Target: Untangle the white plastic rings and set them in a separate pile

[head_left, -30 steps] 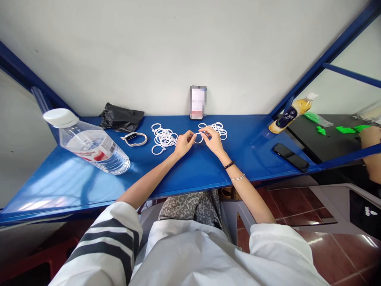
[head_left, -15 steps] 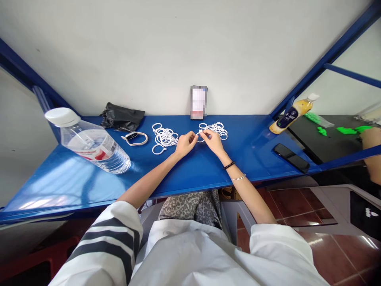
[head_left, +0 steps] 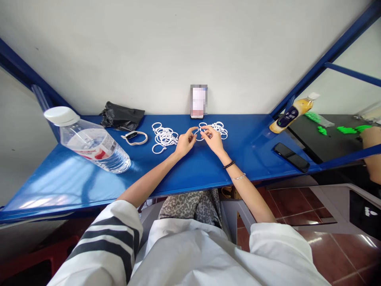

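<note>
My left hand and my right hand meet over the blue table, both pinching one white plastic ring between their fingertips. A pile of white rings lies just left of my left hand. A second pile of white rings lies just beyond my right hand. My right wrist wears a dark bead bracelet and a thin silver one.
A phone leans upright against the wall behind the rings. A large water bottle lies at the left, with a beige watch and a black bag near it. A dark phone and a yellow drink bottle sit at the right. Another person's arm shows at the far right.
Both hands have shifted slightly away from me with the ring, which now shows more openly between the fingertips. Nothing else on the table has moved.
</note>
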The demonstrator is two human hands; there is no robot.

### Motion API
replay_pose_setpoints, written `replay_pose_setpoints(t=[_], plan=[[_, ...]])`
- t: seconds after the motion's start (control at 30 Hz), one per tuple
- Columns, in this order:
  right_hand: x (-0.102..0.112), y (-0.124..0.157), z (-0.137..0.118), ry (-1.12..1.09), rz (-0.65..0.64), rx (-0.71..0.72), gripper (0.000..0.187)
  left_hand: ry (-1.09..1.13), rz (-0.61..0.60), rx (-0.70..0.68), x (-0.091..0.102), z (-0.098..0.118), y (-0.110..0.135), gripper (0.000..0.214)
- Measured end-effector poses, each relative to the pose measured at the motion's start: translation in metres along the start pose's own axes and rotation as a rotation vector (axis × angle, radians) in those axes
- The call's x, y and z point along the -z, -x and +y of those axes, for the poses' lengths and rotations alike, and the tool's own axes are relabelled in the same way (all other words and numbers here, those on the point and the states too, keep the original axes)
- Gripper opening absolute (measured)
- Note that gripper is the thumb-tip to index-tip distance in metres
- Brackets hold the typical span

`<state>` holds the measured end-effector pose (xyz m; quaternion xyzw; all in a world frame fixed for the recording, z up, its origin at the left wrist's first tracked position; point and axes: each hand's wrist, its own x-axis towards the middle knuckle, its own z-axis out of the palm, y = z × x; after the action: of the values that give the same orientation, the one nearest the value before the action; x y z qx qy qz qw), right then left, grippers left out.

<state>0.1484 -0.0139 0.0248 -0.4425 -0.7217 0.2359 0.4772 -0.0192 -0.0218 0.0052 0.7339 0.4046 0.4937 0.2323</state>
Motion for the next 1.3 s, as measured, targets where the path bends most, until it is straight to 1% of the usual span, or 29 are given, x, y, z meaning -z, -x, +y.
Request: replay_pose_setpoints(t=[0.17, 0.4, 0.53, 0.7, 0.87, 1.1, 1.3], plan=[[0.0, 0.001, -0.004, -0.054, 0.028, -0.013, 0.022, 0.035, 0.01, -0.001, 0.0, 0.001, 0.001, 0.032], [-0.001, 0.001, -0.001, -0.134, 0.052, -0.009, 0.023, 0.169, -0.024, 0.041, -0.001, 0.002, 0.002, 0.039], [-0.002, 0.001, 0.001, -0.137, 0.044, -0.015, 0.026, 0.226, -0.01, 0.064, -0.002, 0.0, 0.002, 0.04], [-0.003, 0.001, 0.005, -0.124, 0.014, -0.023, 0.031, 0.203, -0.006, 0.042, -0.001, -0.004, 0.002, 0.034], [-0.002, 0.002, 0.006, -0.134, -0.02, -0.027, 0.03, 0.184, -0.024, 0.047, 0.0, -0.007, 0.002, 0.034], [-0.001, 0.002, 0.001, -0.082, -0.011, -0.02, 0.029, 0.166, 0.019, 0.038, -0.002, -0.006, 0.002, 0.034], [-0.002, 0.002, -0.004, -0.07, 0.004, -0.011, 0.024, 0.191, 0.086, 0.078, -0.004, -0.002, 0.002, 0.039]])
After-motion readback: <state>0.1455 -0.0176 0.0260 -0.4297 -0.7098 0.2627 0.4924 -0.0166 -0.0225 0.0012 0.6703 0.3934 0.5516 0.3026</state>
